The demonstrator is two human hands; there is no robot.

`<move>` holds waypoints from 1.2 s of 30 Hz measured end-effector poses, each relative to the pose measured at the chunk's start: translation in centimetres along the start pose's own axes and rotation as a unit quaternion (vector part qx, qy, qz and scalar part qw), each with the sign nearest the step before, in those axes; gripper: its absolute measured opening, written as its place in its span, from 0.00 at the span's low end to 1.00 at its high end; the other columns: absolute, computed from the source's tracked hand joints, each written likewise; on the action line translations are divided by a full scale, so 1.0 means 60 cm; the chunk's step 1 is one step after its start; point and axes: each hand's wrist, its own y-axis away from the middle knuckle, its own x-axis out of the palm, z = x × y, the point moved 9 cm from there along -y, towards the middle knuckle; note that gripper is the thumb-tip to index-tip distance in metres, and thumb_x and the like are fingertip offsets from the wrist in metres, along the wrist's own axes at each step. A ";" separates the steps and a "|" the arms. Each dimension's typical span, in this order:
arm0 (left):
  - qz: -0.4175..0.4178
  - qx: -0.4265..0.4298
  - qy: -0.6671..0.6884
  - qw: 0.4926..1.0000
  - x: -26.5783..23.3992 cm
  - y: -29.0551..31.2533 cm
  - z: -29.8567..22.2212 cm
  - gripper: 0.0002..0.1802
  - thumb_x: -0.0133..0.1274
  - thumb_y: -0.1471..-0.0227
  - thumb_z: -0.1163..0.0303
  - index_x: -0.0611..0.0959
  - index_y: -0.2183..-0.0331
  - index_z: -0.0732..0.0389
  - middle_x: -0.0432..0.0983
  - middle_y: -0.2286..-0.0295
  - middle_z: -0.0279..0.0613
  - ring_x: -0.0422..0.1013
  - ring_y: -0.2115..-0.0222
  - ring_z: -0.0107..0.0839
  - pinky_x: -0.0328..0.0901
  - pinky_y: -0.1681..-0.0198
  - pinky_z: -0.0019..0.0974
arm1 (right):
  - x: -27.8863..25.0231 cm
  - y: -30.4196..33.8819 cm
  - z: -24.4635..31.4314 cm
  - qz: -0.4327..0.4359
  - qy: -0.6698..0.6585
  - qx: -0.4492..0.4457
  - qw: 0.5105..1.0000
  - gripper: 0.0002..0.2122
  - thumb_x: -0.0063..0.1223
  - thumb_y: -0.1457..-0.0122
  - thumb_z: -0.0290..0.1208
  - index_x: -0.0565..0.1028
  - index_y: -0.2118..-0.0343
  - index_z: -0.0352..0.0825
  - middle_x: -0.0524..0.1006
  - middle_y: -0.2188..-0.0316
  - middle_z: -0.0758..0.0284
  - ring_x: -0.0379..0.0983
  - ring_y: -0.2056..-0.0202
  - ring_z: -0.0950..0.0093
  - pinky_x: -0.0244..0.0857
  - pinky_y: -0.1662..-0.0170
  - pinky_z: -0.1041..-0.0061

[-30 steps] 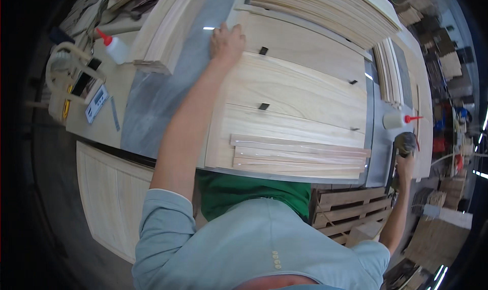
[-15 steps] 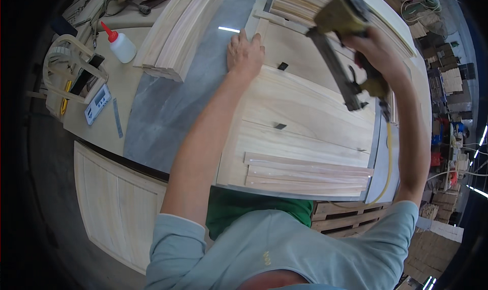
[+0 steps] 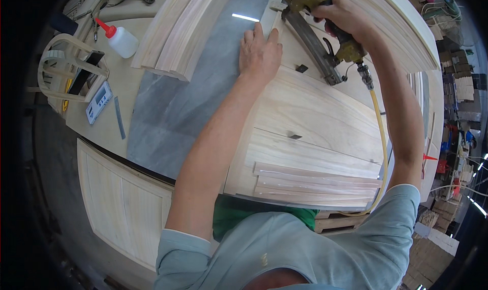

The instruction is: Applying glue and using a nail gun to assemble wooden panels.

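Note:
My right hand [image 3: 345,18] grips a pneumatic nail gun [image 3: 311,43], whose nose lies at the far left corner of a pale wooden panel [image 3: 315,107]. A yellow air hose [image 3: 382,137] runs from the handle toward me. At the panel's left edge, my left hand [image 3: 260,54] rests with its fingers spread on the frame piece. Two small dark pieces lie on the panel boards. Several thin wooden strips [image 3: 320,183], with white lines along them, lie across the panel's near end.
Long boards are stacked at the far left [image 3: 178,36] and far right [image 3: 386,21]. On the left stand a white glue bottle [image 3: 123,42] with a red tip and a wooden-framed holder [image 3: 73,61], near a digital gauge [image 3: 99,103] and a short ruler [image 3: 119,118]. Another panel [image 3: 122,193] leans below.
The nail gun has moved left and away from me, its nose now at the panel's far left corner. My left hand stays at the left edge while the view has shifted slightly.

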 end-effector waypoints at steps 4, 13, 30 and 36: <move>0.006 0.006 0.007 1.000 0.005 0.002 -0.002 0.17 0.52 0.53 0.65 0.78 0.59 0.60 0.65 0.56 0.56 0.63 0.61 0.46 0.60 0.57 0.45 | 0.001 0.001 0.002 0.003 0.046 0.013 0.999 0.13 0.53 0.49 0.37 0.73 0.72 0.28 0.72 0.84 0.67 0.68 0.84 0.81 0.63 0.79 0.82; -0.090 0.064 0.036 0.993 -0.018 0.022 -0.002 0.18 0.53 0.54 0.63 0.79 0.60 0.59 0.65 0.53 0.52 0.62 0.54 0.47 0.59 0.51 0.46 | -0.072 0.300 0.051 -0.095 0.009 0.017 0.995 0.16 0.56 0.50 0.38 0.73 0.69 0.26 0.72 0.83 0.67 0.70 0.82 0.79 0.63 0.77 0.80; 0.295 0.252 0.114 0.915 -0.258 0.394 -0.046 0.27 0.57 0.58 0.75 0.74 0.52 0.60 0.64 0.47 0.41 0.57 0.44 0.41 0.55 0.44 0.44 | 0.077 0.634 -0.023 -0.066 -0.159 0.106 0.979 0.11 0.60 0.51 0.29 0.74 0.68 0.27 0.74 0.80 0.69 0.68 0.81 0.82 0.60 0.78 0.83; 0.263 0.279 0.055 0.922 -0.261 0.412 -0.059 0.29 0.60 0.61 0.74 0.73 0.53 0.59 0.64 0.47 0.43 0.58 0.44 0.42 0.56 0.45 0.44 | 0.138 0.624 0.017 -0.025 -0.183 0.104 0.977 0.10 0.59 0.51 0.27 0.74 0.69 0.27 0.73 0.81 0.70 0.66 0.81 0.84 0.60 0.77 0.83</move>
